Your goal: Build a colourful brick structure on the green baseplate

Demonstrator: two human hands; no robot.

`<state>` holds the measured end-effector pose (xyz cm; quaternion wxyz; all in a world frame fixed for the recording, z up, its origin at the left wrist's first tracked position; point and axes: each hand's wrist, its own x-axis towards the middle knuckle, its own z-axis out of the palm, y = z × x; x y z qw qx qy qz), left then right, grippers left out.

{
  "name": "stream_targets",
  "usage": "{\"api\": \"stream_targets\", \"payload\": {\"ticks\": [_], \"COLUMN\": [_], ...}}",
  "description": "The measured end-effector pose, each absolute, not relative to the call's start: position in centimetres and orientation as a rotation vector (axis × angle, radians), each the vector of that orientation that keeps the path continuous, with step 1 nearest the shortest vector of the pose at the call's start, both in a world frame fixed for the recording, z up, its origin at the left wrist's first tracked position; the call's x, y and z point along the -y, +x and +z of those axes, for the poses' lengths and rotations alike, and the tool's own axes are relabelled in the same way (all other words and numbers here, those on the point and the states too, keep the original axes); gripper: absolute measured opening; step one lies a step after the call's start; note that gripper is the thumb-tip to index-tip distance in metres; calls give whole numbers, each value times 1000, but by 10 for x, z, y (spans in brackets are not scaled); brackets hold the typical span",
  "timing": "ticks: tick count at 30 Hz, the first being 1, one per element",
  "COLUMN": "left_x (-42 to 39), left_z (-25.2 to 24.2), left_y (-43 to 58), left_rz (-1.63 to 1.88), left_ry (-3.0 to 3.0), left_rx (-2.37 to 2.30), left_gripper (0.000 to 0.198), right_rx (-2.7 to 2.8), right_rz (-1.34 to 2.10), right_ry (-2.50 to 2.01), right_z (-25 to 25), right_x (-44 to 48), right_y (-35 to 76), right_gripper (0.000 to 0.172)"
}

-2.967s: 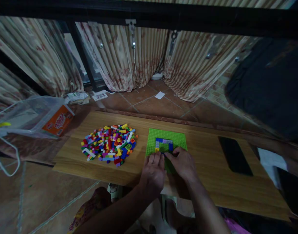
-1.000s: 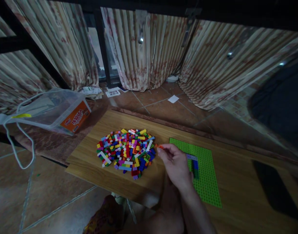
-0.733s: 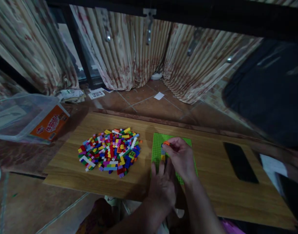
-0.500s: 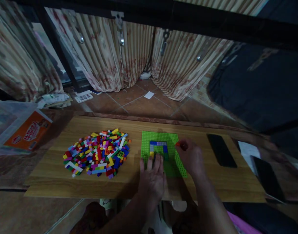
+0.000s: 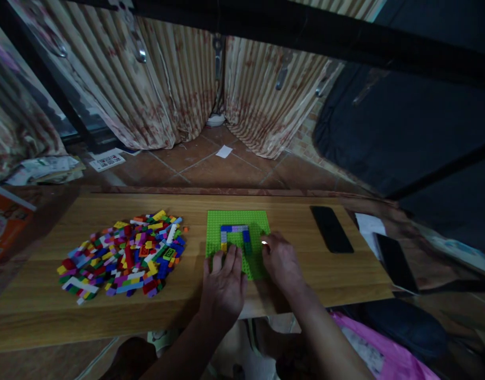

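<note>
A green studded baseplate (image 5: 256, 219) lies on the wooden table, with a frame of blue, lilac, grey, yellow and dark green bricks (image 5: 235, 229) on it. My left hand (image 5: 223, 285) rests over the plate's lower left part, fingers stretched out. Its fingertips touch the lower left end of the frame and hide some of it. At the plate's right edge my right hand (image 5: 281, 261) is closed in a pinch. A small brick (image 5: 264, 242) shows as a bright glint at its fingertips, mostly hidden; its colour is unclear.
A wide heap of mixed coloured bricks (image 5: 123, 253) covers the table's left part. One black phone-like slab (image 5: 332, 229) lies on the table to the right, another (image 5: 395, 262) beyond the table's right end. An orange-labelled box (image 5: 7, 219) stands at far left.
The view has swung to the right, so the table's things appear further left. My right hand has come slightly lower and inward over the plate's right edge. My left hand stays on the plate.
</note>
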<state>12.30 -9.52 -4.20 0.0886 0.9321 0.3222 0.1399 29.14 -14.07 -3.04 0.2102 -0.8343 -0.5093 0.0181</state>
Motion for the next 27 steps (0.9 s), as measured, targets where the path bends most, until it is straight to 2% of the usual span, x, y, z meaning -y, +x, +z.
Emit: {"api": "stream_targets", "payload": {"ticks": [5,10,14,21,27], "left_x": [95,93,90,82,79], "left_z": [-40,-42,-44,-49,-49], "left_y": [123,122,120,117,116], "left_rz": [398,419,453,562,573], "left_ry": [2748,2735,2719,2688,2677], "left_rx": [-966,-949,-904,-924,-934], "left_gripper": [48,48,50,45,40], "right_rx": [1326,1117,1184,1287,1558], "right_rz": [217,237,275,438,372], "right_ry": [-2185,-2301,-2322,-1947,-1983], "right_z": [-30,-33,-33,-21,-21], "right_x": [148,146,145,142,134], "right_y": [293,298,298,290,276], "right_gripper": [22,24,8,12,9]}}
